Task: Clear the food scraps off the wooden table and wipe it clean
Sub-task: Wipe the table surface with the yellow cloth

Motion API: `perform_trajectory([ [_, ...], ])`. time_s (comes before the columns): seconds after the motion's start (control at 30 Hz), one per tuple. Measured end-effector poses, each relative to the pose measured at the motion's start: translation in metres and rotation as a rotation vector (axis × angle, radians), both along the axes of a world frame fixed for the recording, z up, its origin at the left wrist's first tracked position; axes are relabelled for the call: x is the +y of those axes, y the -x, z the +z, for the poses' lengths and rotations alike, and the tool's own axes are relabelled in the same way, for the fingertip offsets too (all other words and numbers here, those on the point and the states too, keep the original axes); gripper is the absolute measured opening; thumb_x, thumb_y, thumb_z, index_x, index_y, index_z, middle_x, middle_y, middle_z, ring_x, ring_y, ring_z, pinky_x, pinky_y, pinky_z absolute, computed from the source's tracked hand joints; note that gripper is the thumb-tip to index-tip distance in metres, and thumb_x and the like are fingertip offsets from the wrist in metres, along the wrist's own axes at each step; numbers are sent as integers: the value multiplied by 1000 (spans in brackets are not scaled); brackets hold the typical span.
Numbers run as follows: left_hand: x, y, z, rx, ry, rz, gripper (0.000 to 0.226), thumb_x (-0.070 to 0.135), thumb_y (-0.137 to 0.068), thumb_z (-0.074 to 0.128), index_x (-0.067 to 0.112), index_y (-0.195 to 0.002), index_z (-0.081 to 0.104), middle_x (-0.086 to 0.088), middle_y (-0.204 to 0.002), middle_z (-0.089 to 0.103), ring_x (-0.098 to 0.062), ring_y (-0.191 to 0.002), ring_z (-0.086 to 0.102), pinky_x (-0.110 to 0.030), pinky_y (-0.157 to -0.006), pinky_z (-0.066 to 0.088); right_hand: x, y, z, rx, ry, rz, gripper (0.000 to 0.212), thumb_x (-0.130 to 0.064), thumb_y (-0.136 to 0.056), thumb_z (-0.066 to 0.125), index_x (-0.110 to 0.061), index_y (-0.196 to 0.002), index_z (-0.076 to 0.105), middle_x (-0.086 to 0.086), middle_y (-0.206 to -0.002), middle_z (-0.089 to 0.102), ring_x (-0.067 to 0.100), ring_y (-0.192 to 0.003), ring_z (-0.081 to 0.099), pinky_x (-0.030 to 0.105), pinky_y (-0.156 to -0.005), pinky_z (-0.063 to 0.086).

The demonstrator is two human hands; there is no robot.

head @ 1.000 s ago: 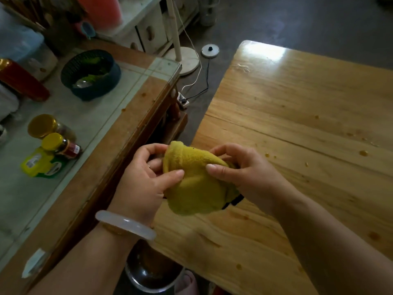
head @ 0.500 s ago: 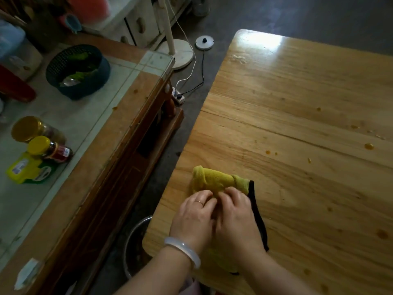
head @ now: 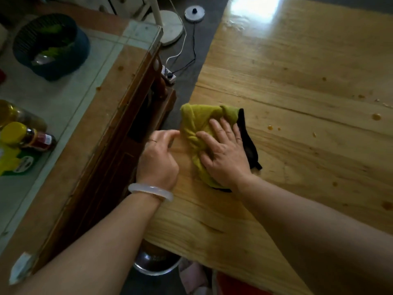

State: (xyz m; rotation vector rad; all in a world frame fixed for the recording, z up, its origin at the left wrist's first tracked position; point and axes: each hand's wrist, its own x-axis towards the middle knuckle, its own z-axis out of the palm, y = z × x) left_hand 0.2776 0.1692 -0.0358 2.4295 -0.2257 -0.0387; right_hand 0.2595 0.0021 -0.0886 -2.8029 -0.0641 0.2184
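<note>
A yellow-green cloth (head: 198,118) with a black edge lies bunched on the wooden table (head: 297,67), near its left edge. My right hand (head: 223,154) presses flat on the cloth, fingers spread. My left hand (head: 158,156), with a pale bangle on the wrist, rests on the table's left edge, fingertips touching the cloth's left side. Small orange food scraps and drops (head: 376,116) dot the table to the right, with more specks (head: 270,127) closer to the cloth.
A glass-topped cabinet (head: 119,67) stands to the left across a narrow gap. On it are a dark basket (head: 51,47) and yellow-capped jars (head: 27,137). A metal bowl (head: 155,262) sits on the floor below the table edge. Cables and a power strip (head: 169,75) lie on the floor.
The cloth went from held up in both hands to lying on the table. My right hand now presses it flat; my left hand has slid off to the cloth's left side.
</note>
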Motion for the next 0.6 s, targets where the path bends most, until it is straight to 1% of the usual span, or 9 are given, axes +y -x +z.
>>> perform_trajectory([
  [0.07, 2, 12, -2, -38, 18, 1, 31, 3, -89, 42, 14, -111, 60, -3, -110, 57, -19, -98, 57, -37, -84, 51, 4, 26, 0, -34, -72, 168, 49, -47, -92, 40, -37, -139, 46, 1, -159, 25, 24, -149, 7, 45, -120, -3],
  [0.13, 5, 32, -9, 2, -18, -37, 26, 13, -91, 40, 15, -106, 61, -1, -104, 58, -19, -93, 58, -37, -78, 51, 7, 60, 1, -23, -129, 353, 46, -43, -88, 46, -34, -132, 53, 1, -154, 36, 26, -147, 17, 47, -120, 4],
  [0.23, 9, 63, -21, 165, -82, -79, 15, 19, -94, 44, 20, -94, 59, 5, -91, 57, -16, -83, 57, -35, -71, 48, 7, 109, 1, 46, -124, 535, 41, -46, -90, 45, -38, -130, 52, -4, -152, 36, 22, -148, 16, 45, -121, -1],
  [0.27, 11, 72, -24, 214, -93, -83, 11, 20, -94, 48, 24, -89, 56, 8, -86, 56, -14, -78, 56, -34, -68, 47, 5, 123, 2, 54, -143, 559, 38, -47, -92, 45, -39, -129, 53, -4, -152, 36, 21, -148, 16, 44, -121, -1],
  [0.33, 12, 87, -26, 268, -124, -113, 14, 23, -93, 50, 31, -82, 50, 12, -76, 54, -11, -71, 55, -34, -62, 46, -3, 143, 4, 56, -191, 601, 33, -48, -94, 46, -38, -124, 56, -5, -149, 39, 19, -147, 18, 44, -121, 3],
  [0.43, 6, 99, -24, 310, -138, -192, 13, 28, -94, 48, 33, -81, 50, 12, -73, 56, -6, -66, 54, -31, -57, 46, -28, 155, 0, 48, -199, 703, 30, -47, -96, 46, -36, -122, 57, -5, -147, 42, 17, -147, 20, 44, -121, 8],
  [0.53, -4, 94, -17, 226, -69, -187, 13, 30, -92, 47, 27, -86, 59, 12, -76, 59, -5, -68, 57, -29, -56, 48, -58, 136, -7, -35, -123, 747, 30, -42, -94, 50, -30, -120, 59, -1, -146, 46, 20, -145, 27, 45, -121, 13],
  [0.6, -12, 85, -12, 161, -24, -142, 18, 29, -90, 47, 21, -90, 63, 10, -78, 61, -8, -71, 59, -30, -58, 49, -81, 114, -9, -85, -57, 649, 34, -39, -90, 56, -27, -122, 58, 3, -145, 47, 25, -142, 31, 49, -119, 19],
])
